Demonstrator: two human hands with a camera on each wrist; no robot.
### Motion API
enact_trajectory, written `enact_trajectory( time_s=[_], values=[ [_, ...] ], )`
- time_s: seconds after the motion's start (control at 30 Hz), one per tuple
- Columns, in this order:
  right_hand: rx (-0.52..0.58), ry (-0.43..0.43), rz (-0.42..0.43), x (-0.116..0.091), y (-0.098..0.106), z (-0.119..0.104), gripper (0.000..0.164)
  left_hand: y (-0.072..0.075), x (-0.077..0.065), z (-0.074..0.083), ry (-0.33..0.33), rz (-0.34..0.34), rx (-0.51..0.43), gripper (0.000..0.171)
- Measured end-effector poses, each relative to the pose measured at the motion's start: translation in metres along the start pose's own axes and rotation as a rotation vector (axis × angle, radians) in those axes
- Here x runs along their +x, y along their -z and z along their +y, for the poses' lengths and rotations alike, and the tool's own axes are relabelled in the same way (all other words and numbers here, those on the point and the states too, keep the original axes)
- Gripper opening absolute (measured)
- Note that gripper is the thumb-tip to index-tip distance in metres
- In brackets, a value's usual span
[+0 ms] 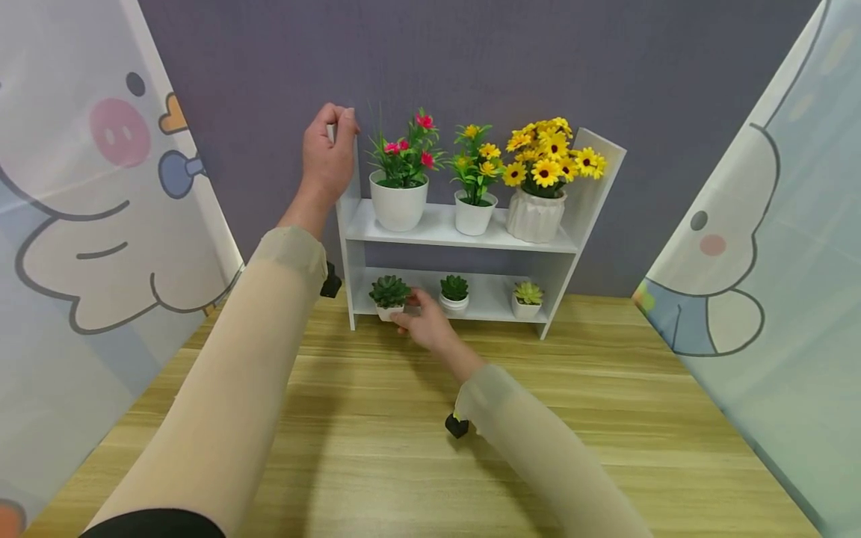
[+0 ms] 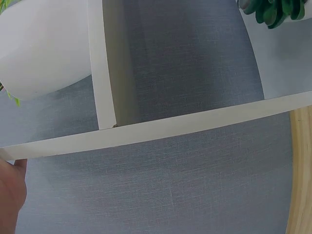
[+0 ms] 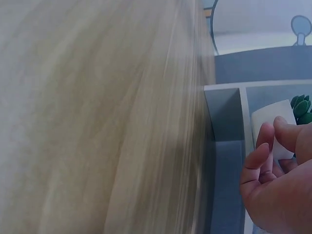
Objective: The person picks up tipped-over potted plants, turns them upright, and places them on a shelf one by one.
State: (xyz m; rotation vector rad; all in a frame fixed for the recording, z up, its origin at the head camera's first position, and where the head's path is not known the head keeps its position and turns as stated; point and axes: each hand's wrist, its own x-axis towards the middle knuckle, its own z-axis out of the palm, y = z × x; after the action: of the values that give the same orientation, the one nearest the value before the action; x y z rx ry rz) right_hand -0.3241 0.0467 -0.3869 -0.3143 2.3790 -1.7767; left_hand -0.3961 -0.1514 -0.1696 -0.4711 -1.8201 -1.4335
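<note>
A white two-tier shelf (image 1: 460, 237) stands against the grey wall. At its upper left corner my left hand (image 1: 329, 153) grips the top of the side panel (image 2: 161, 130), fingers bent around the edge. Down on the lower tier, my right hand (image 1: 428, 325) pinches a small potted succulent (image 1: 389, 290) between thumb and fingers from the right side. Its white pot (image 3: 270, 117) appears slightly tilted in the right wrist view, close over the shelf board. Beside that hand, a second dark green succulent (image 1: 454, 287) sits in a round white pot.
The lower tier's right end holds a light green succulent (image 1: 528, 293). Above stand potted pink flowers (image 1: 401, 200), a small yellow-flowered plant (image 1: 474, 213) and yellow daisies (image 1: 538, 213) in a ribbed pot. Wooden table (image 1: 377, 448) extends in front; cartoon-printed panels (image 1: 101, 224) flank both sides.
</note>
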Motion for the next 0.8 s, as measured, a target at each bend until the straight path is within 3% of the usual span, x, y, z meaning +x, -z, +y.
enact_trajectory(
  time_s=[0.27, 0.47, 0.8],
  values=[
    [0.048, -0.015, 0.026, 0.011, 0.001, 0.007, 0.072, -0.001, 0.003, -0.004, 0.004, 0.003, 0.002, 0.027],
    [0.023, -0.008, 0.033, 0.016, 0.000, 0.009, 0.067, -0.001, 0.005, -0.008, 0.006, 0.005, 0.001, 0.027],
    [0.049, -0.021, 0.046, 0.021, -0.003, 0.007, 0.068, -0.002, 0.004, -0.004, 0.016, 0.009, -0.005, 0.028]
  ],
)
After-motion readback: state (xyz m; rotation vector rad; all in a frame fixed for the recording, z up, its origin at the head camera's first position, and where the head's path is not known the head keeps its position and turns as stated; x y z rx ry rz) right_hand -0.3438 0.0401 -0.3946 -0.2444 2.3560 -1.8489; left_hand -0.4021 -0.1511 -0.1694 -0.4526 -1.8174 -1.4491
